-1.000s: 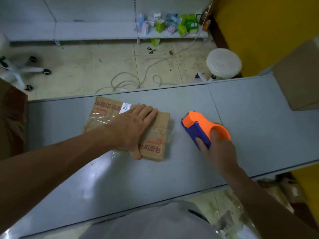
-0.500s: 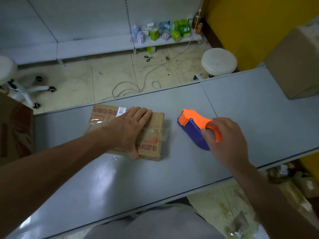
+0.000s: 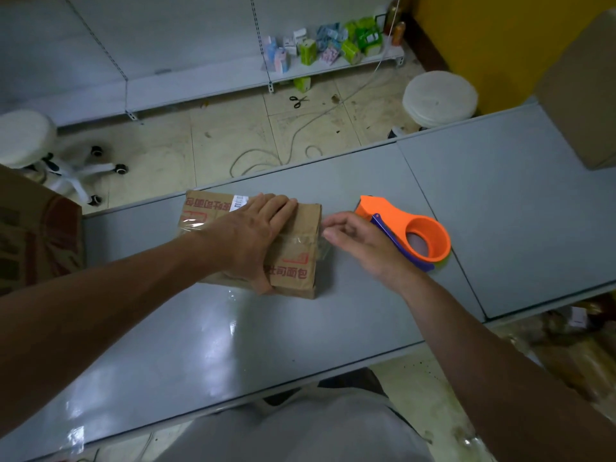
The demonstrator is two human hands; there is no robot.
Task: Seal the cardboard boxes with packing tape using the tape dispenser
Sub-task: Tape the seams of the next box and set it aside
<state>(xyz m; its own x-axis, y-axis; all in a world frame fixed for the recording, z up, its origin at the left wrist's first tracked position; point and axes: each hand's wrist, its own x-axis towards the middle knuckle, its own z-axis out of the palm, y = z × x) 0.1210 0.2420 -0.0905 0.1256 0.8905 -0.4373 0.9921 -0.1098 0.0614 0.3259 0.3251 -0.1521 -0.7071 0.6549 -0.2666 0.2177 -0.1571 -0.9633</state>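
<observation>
A small brown cardboard box point(image 3: 293, 258) with red print lies on the grey table point(image 3: 300, 345), a strip of clear tape across its top. My left hand point(image 3: 253, 235) presses flat on the box, fingers straight. To the right, the orange and blue tape dispenser point(image 3: 413, 235) rests on the table with nobody holding it. My right hand point(image 3: 360, 241) hovers between the box and the dispenser, fingers relaxed and pointing at the box's right edge, where a loose end of tape sticks out.
A large cardboard box point(image 3: 580, 91) stands at the table's far right, another brown box point(image 3: 36, 235) at the left edge. Beyond the table are two white stools point(image 3: 440, 98), a cord and scissors point(image 3: 298, 101) on the floor, and a low shelf of small cartons point(image 3: 326, 45).
My right hand has let go of the tape dispenser, left it on the table and moved left toward the box's right edge. My left hand stays pressed on the box.
</observation>
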